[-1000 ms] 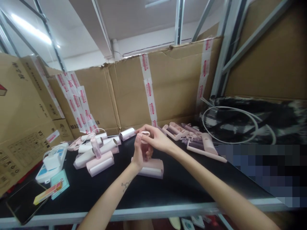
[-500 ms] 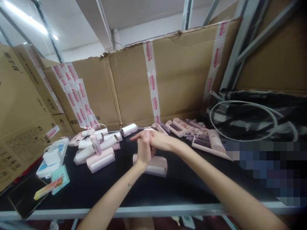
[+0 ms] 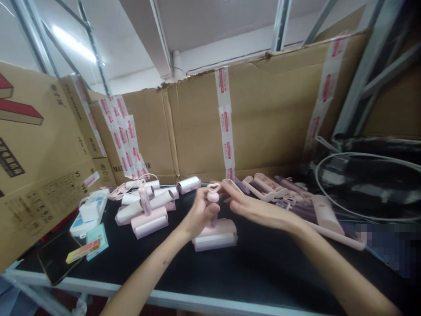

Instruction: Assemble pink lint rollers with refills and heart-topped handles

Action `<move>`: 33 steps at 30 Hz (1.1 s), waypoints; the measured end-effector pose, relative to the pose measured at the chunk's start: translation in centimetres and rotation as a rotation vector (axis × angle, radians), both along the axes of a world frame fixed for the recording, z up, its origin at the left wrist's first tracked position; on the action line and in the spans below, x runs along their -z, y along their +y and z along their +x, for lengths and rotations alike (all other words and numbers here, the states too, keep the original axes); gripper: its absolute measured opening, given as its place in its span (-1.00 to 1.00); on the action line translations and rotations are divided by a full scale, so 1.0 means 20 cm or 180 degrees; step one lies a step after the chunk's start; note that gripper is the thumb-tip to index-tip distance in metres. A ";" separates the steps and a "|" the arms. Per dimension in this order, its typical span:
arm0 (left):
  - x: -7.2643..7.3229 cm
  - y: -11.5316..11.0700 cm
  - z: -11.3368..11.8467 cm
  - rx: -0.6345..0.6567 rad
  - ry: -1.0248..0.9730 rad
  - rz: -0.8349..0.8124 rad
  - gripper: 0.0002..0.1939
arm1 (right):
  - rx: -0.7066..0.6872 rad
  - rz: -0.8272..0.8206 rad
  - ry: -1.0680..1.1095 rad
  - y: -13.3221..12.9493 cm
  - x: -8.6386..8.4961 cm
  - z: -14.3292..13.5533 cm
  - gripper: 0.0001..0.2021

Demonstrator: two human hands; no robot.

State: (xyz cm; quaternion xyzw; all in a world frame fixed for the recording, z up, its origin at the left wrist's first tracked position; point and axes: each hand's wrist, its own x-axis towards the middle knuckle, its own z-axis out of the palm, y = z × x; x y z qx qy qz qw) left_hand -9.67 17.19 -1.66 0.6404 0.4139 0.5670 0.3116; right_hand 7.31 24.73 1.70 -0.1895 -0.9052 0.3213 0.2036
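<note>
My left hand (image 3: 199,215) is closed around the upright handle of a pink lint roller (image 3: 219,228). The handle's heart-shaped loop (image 3: 213,188) sticks up above the thumb. Below the fist, the roller's wide head lies across the black tabletop; whether handle and head are fully joined is hidden. My right hand (image 3: 245,204) is just to the right of the loop, fingers stretched out and apart, holding nothing. To the left stands a second pink lint roller (image 3: 149,224), its clear-and-pink handle upright.
Several white paper rolls (image 3: 158,198) lie behind the second roller. Pink plastic parts (image 3: 269,188) are heaped at back right. At left are a power strip (image 3: 88,213), a teal card (image 3: 98,241) and a dark phone (image 3: 55,256). A cardboard wall (image 3: 194,131) closes the back.
The hands were pressed together over the handle's top; the right hand has lifted off to the right with fingers extended, exposing the heart loop. The camera view has shifted left.
</note>
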 end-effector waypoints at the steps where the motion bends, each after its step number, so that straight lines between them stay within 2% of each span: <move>1: -0.01 -0.06 -0.06 -0.0556 0.0579 0.0331 -0.22 | -0.0052 0.0162 -0.0346 0.02 0.01 0.02 -0.26; 2: -0.02 -0.13 -0.12 -0.1133 0.1218 0.0536 -0.22 | -0.0096 0.0315 -0.0689 0.03 0.02 0.02 -0.19; 4: 0.00 -0.28 -0.28 -0.2237 0.2295 0.0557 -0.34 | -0.0199 0.0565 -0.1159 0.03 0.06 0.00 -0.13; 5: 0.03 -0.35 -0.36 -0.2627 0.2717 0.0504 -0.43 | -0.0265 0.0676 -0.1256 0.03 0.08 -0.02 -0.15; 7: 0.11 -0.45 -0.53 -0.3160 0.3334 0.0212 -0.51 | -0.0346 0.0883 -0.1306 0.02 0.11 -0.07 -0.28; 10: 0.25 -0.52 -0.71 -0.2929 0.3567 -0.0080 -0.42 | -0.0235 0.1165 -0.1439 0.04 0.14 -0.12 -0.42; 12: 0.32 -0.53 -0.74 -0.2681 0.3398 -0.0169 -0.44 | 0.0057 0.1321 -0.1530 0.09 0.16 -0.12 -0.43; 15: 0.34 -0.56 -0.67 -0.2543 0.3189 -0.0355 -0.58 | 0.0696 0.1578 -0.1482 0.22 0.18 -0.11 -0.48; 18: 0.29 -0.57 -0.51 -0.2276 0.3177 -0.0575 -0.66 | 0.1067 0.1687 -0.1332 0.36 0.22 -0.14 -0.55; 21: 0.22 -0.49 -0.33 -0.1847 0.3305 -0.0686 -0.68 | 0.1183 0.1651 -0.1194 0.47 0.24 -0.20 -0.55; 25: 0.15 -0.19 -0.16 -0.1523 0.3800 -0.0600 -0.62 | 0.1368 0.1491 -0.0909 0.56 0.28 -0.27 -0.52; 29: 0.14 0.13 -0.10 -0.1548 0.3868 -0.0602 -0.52 | 0.1510 0.1266 -0.0471 0.63 0.30 -0.28 -0.57; 31: 0.16 0.23 -0.09 -0.1685 0.3819 -0.0537 -0.50 | 0.1669 0.1193 -0.0145 0.65 0.30 -0.25 -0.65; 33: 0.18 0.28 -0.08 -0.1870 0.3777 -0.0441 -0.48 | 0.1875 0.1194 0.0225 0.62 0.30 -0.20 -0.68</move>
